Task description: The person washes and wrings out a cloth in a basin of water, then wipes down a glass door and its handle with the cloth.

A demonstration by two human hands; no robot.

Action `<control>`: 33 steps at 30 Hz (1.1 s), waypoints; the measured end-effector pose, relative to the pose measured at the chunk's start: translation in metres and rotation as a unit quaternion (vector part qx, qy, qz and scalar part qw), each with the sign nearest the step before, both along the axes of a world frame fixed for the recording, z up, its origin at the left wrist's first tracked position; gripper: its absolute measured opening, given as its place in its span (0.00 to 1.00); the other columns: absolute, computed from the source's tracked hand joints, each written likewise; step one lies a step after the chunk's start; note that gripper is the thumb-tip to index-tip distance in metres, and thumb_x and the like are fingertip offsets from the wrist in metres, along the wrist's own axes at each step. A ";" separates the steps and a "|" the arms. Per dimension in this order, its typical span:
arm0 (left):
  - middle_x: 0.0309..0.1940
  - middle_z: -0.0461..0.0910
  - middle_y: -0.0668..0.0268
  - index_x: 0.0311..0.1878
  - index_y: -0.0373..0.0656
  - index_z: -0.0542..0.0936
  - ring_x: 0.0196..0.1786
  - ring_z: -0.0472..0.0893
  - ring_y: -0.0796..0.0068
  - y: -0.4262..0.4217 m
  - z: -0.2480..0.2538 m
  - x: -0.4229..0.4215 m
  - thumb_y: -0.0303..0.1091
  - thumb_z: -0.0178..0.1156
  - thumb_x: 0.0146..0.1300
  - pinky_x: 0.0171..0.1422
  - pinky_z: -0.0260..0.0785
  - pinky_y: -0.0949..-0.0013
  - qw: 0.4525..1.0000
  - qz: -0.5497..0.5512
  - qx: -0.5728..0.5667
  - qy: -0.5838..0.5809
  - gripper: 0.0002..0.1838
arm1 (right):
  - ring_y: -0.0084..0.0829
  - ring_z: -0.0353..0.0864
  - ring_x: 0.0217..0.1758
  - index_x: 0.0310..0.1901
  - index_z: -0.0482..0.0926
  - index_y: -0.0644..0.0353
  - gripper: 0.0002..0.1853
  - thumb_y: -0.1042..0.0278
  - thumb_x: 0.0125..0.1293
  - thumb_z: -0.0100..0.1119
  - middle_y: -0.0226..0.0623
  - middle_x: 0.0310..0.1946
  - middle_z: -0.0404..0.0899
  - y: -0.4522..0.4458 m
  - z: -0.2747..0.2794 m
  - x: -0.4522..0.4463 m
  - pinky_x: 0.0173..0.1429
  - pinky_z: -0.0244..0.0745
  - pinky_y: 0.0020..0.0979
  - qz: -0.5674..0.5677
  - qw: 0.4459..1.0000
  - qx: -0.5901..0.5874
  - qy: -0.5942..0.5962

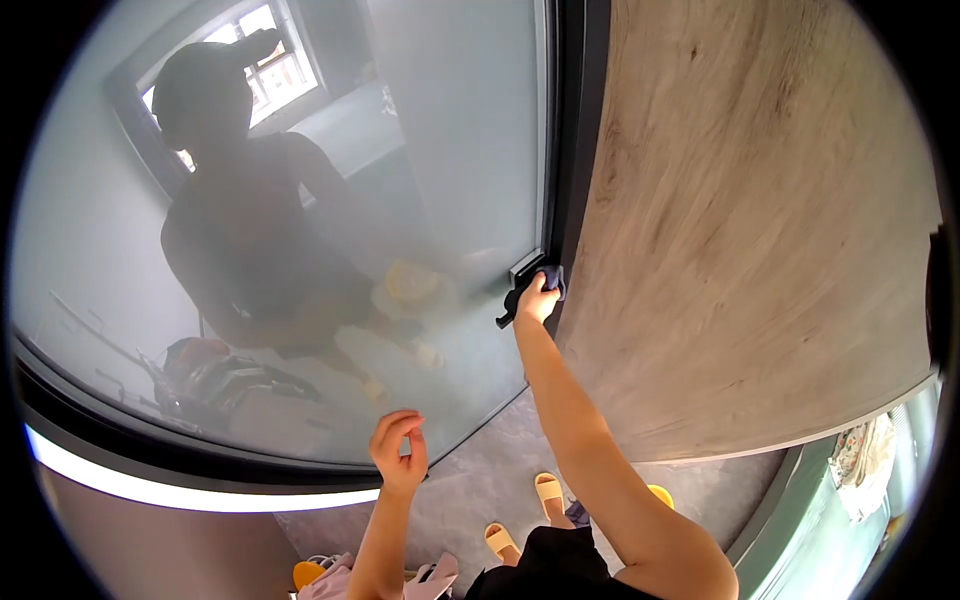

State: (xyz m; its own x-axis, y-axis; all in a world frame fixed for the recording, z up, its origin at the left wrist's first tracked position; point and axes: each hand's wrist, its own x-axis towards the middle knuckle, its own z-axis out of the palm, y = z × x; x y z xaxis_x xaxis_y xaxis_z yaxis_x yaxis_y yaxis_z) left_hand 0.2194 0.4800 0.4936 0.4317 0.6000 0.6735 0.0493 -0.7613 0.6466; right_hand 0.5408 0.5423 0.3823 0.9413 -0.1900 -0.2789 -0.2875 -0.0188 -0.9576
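My right hand (538, 303) is closed around a bunched dark blue cloth (554, 281), with the arm stretched forward. The cloth presses against the black door handle (507, 316) at the edge of a glossy glass door (460, 180). Part of the handle and its metal lock plate (526, 264) show beside the fingers. My left hand (398, 450) hovers in front of the door's lower part, loosely curled with a gap between thumb and fingers, and nothing shows in it.
A wood-grain panel (750, 220) stands right of the black door frame (578, 130). Below lie a grey floor (480, 450), yellow slippers (548, 487) on my feet and pink fabric (435, 578). Patterned cloth (862, 460) hangs at the lower right. The glass reflects a person and a window.
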 end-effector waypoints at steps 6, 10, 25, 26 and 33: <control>0.35 0.78 0.60 0.34 0.38 0.78 0.28 0.75 0.74 -0.003 -0.015 -0.038 0.15 0.52 0.52 0.31 0.68 0.76 1.000 0.015 -0.013 0.008 0.09 | 0.32 0.78 0.36 0.48 0.73 0.65 0.28 0.47 0.57 0.61 0.38 0.38 0.78 0.001 -0.014 -0.023 0.43 0.75 0.34 -0.006 0.948 0.309 0.075; 0.35 0.77 0.60 0.34 0.38 0.78 0.28 0.75 0.75 -0.002 -0.023 -0.053 0.15 0.52 0.52 0.31 0.68 0.76 0.999 0.015 -0.032 0.001 0.09 | 0.29 0.77 0.34 0.44 0.73 0.54 0.19 0.53 0.56 0.64 0.29 0.32 0.75 -0.007 -0.019 -0.040 0.41 0.75 0.33 0.077 0.840 0.524 0.116; 0.37 0.78 0.61 0.35 0.39 0.79 0.31 0.78 0.72 0.001 -0.033 -0.028 0.15 0.54 0.50 0.30 0.71 0.76 0.999 -0.027 -0.044 -0.002 0.11 | 0.56 0.77 0.45 0.51 0.57 0.72 0.29 0.65 0.52 0.57 0.61 0.41 0.76 -0.016 0.012 -0.049 0.52 0.73 0.44 0.163 0.961 -0.223 -0.037; 0.37 0.78 0.61 0.35 0.39 0.79 0.31 0.78 0.72 0.002 -0.033 -0.028 0.15 0.54 0.50 0.30 0.71 0.76 0.999 -0.027 -0.042 0.001 0.11 | 0.56 0.78 0.44 0.50 0.58 0.72 0.28 0.65 0.52 0.58 0.62 0.41 0.76 -0.015 0.007 -0.035 0.51 0.73 0.44 0.144 0.964 -0.218 -0.048; 0.36 0.78 0.60 0.36 0.39 0.78 0.30 0.76 0.74 0.002 -0.052 -0.042 0.15 0.53 0.50 0.30 0.68 0.76 0.996 -0.001 -0.086 0.023 0.11 | 0.38 0.78 0.36 0.49 0.68 0.64 0.23 0.67 0.51 0.60 0.42 0.38 0.75 -0.017 -0.024 0.018 0.41 0.76 0.36 0.147 0.979 0.139 0.012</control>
